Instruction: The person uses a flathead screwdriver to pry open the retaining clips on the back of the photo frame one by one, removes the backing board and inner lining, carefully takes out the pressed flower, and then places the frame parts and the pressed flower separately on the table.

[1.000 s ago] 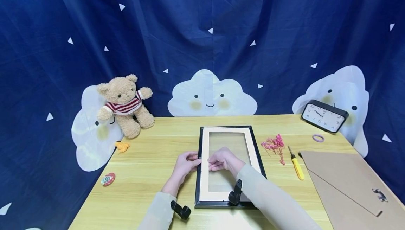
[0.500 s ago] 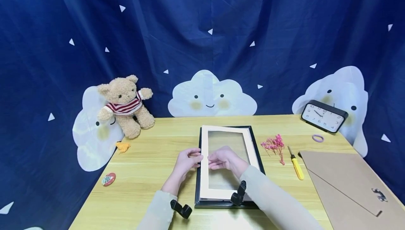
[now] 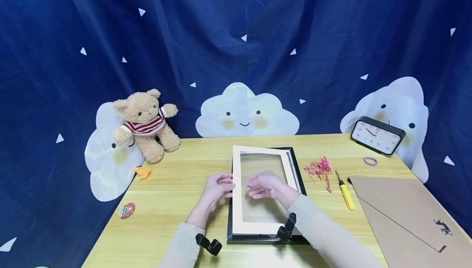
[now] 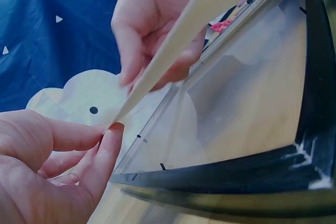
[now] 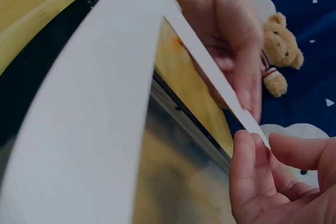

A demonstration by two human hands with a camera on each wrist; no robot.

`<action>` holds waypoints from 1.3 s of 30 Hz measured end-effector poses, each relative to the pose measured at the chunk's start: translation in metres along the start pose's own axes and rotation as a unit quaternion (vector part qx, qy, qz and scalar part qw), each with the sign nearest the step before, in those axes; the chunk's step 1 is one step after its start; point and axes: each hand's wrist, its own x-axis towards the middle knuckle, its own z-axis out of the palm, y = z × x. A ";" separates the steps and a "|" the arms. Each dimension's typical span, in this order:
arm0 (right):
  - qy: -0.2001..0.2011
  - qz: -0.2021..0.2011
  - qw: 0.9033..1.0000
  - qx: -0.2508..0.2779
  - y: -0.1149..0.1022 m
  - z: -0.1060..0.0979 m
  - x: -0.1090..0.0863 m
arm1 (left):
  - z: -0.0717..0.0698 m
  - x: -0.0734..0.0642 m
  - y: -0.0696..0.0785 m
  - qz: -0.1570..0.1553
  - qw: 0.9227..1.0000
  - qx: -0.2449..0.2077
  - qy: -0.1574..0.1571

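A white picture mat (image 3: 237,202) is lifted at its left side over a black picture frame (image 3: 254,239) that lies on the table. My left hand (image 3: 217,188) pinches the mat's left strip between thumb and fingers, as the left wrist view shows close up at the left hand (image 4: 58,156). Within the mat's opening, my right hand (image 3: 271,186) hovers with loosely bent fingers, a little right of that strip. In the right wrist view, the thumb and fingers of the right hand (image 5: 283,182) stand apart beside the mat's edge. Clear glazing (image 4: 236,103) shows inside the frame.
Right of the frame lie pink dried flowers (image 3: 320,169), a yellow-handled screwdriver (image 3: 346,194), a purple ring (image 3: 370,161) and a brown backing board (image 3: 402,210). A clock (image 3: 377,135) stands behind. At left are a teddy bear (image 3: 145,120), an orange scrap (image 3: 142,172) and a round badge (image 3: 127,210).
The mat, which lay flat in the frame, has risen and shifted left at its left side. My right hand has drawn off its left strip toward the right; the left hand now holds it.
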 end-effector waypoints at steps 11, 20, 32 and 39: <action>0.006 -0.020 1.000 0.011 -0.002 -0.055 -0.029 | -0.030 -0.005 -0.002 -0.020 0.998 -0.031 0.052; 0.018 -0.043 0.999 0.018 0.012 -0.105 -0.053 | -0.071 -0.016 0.006 -0.028 0.995 -0.034 0.091; -0.002 -0.032 0.999 -0.002 0.044 -0.131 -0.075 | -0.162 -0.036 0.012 -0.044 0.993 -0.044 0.104; -0.004 -0.034 0.999 -0.007 0.056 -0.140 -0.086 | -0.207 -0.039 0.011 -0.050 0.996 -0.061 0.041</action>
